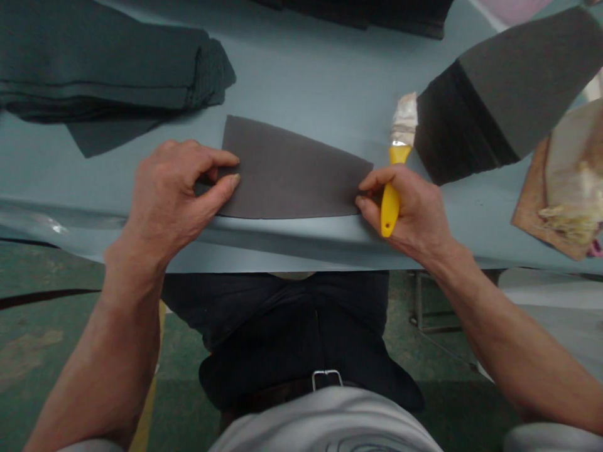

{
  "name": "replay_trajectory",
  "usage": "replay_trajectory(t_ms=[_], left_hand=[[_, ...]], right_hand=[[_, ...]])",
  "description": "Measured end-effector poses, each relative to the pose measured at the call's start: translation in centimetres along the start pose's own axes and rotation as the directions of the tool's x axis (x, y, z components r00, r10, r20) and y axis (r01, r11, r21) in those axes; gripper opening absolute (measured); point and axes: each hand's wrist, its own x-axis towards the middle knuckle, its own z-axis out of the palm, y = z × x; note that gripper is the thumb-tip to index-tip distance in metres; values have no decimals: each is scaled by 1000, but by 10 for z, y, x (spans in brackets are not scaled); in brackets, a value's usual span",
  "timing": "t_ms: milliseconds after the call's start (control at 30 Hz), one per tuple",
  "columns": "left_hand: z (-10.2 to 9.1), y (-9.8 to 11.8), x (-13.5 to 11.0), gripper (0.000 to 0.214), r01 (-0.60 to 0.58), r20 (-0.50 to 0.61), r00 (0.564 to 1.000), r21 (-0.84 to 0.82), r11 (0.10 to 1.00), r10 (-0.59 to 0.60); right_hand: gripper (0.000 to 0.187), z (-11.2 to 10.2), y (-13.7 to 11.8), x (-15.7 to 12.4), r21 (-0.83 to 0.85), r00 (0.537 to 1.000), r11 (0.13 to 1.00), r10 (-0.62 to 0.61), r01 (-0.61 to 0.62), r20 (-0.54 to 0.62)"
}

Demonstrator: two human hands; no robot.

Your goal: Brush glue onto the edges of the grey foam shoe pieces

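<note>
A dark grey curved fabric piece (292, 172) lies flat near the front edge of the light blue table (306, 75). My left hand (172, 191) pinches its left end between thumb and fingers. My right hand (407, 204) grips a yellow-handled brush (396, 169) with pale, glue-caked bristles pointing away from me, while its fingertips touch the piece's right end.
A stack of dark fabric pieces (103, 63) sits at the back left. A fanned pile of grey and black pieces (499, 100) lies at the right. Further right, a brown board (532, 201) carries a container of yellowish paste (577, 182). More dark material (377, 12) is at the far edge.
</note>
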Motion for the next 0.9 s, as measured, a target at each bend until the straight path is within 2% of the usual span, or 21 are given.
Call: replay_trajectory(t_ms=[267, 433, 733, 900], left_hand=[[-3, 0, 0, 27, -14, -36, 999, -87, 996, 11], [-5, -3, -3, 28, 4, -31, 999, -148, 989, -9], [-7, -7, -5, 24, -40, -22, 999, -159, 986, 37], [-8, -7, -5, 22, -21, 13, 1000, -151, 988, 23]], right_hand=[[17, 0, -2, 0, -10, 1000, 1000, 3, -3, -1], [14, 3, 0, -1, -12, 998, 1000, -30, 29, -55], [12, 3, -2, 0, 2, 996, 999, -41, 41, -82], [11, 3, -2, 0, 3, 997, 1000, -13, 13, -79]])
